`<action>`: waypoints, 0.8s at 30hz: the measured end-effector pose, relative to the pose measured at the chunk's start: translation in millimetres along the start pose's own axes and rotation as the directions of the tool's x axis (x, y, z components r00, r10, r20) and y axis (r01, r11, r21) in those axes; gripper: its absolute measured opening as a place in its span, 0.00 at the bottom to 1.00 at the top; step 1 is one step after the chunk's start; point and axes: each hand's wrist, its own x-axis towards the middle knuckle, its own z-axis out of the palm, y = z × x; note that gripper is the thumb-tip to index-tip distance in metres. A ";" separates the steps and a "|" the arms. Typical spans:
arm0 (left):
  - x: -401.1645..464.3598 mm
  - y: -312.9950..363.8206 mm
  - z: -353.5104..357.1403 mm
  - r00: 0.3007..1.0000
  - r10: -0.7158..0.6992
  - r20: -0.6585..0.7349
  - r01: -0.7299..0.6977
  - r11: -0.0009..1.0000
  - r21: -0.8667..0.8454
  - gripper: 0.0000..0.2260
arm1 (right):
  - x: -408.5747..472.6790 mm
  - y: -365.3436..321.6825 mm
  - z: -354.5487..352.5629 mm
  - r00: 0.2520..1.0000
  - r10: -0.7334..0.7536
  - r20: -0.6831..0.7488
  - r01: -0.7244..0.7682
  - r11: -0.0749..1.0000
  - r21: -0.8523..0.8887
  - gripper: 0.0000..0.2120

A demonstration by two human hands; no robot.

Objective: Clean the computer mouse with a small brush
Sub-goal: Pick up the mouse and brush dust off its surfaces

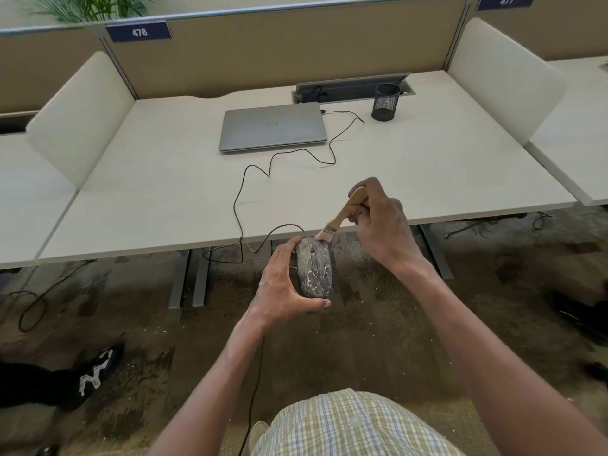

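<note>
A dark computer mouse (315, 268) smeared with whitish dust is held in front of the desk edge, above the floor. My left hand (283, 284) grips it from the left and below, thumb under its near end. My right hand (378, 218) holds a small brush (342, 213) by its wooden handle. The pale bristles touch the far right corner of the mouse. The mouse's black cable (256, 179) runs up over the desk towards the laptop.
A shut grey laptop (273, 126) lies at the back of the white desk (427, 179), with a black mesh pen cup (385, 102) to its right. Side dividers flank the desk. Someone's shoe (98, 370) is on the floor at left.
</note>
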 end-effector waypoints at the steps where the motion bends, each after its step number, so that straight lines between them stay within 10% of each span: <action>1: -0.5 0.1 -0.6 1.000 -0.001 0.001 0.001 1.000 -0.001 0.56 | -1.0 1.8 -1.7 1.000 0.007 -0.010 -0.008 1.000 -0.007 0.11; 24: 1.4 6.5 1.6 0.989 -0.106 0.099 0.138 0.893 -0.428 0.59 | -0.7 -8.7 -2.3 0.995 -0.067 -0.068 0.070 0.996 0.053 0.14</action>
